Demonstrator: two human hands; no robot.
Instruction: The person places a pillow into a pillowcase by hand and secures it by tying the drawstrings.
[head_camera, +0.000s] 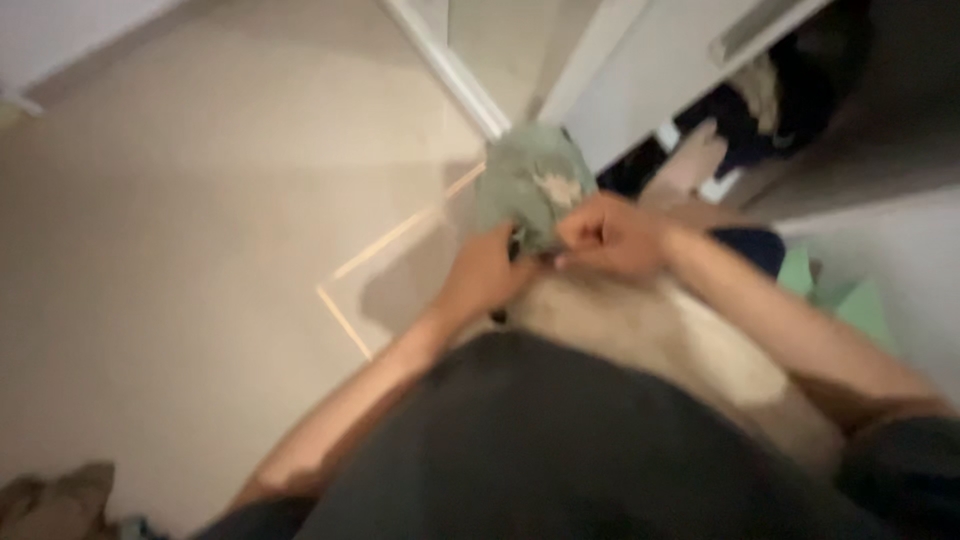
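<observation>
1. Crumpled grey-green cloth garment (530, 185) sits bunched in front of the person's body, above a pale beige tiled floor (200, 220).
2. It rises above both hands, its lower edge gathered between them.
3. Left hand (490, 270) has its grip closed on the cloth's lower left edge.
4. Right hand (610, 235) is clenched on the lower right edge, knuckles up.
5. White wardrobe door (640, 70) stands just beyond the garment; the picture is blurred.

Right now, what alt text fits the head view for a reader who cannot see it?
Both hands, left hand and right hand, grip a crumpled green cloth held up before the person's dark shirt. Beige floor lies below, with a white door frame beyond; the picture is blurred.
</observation>
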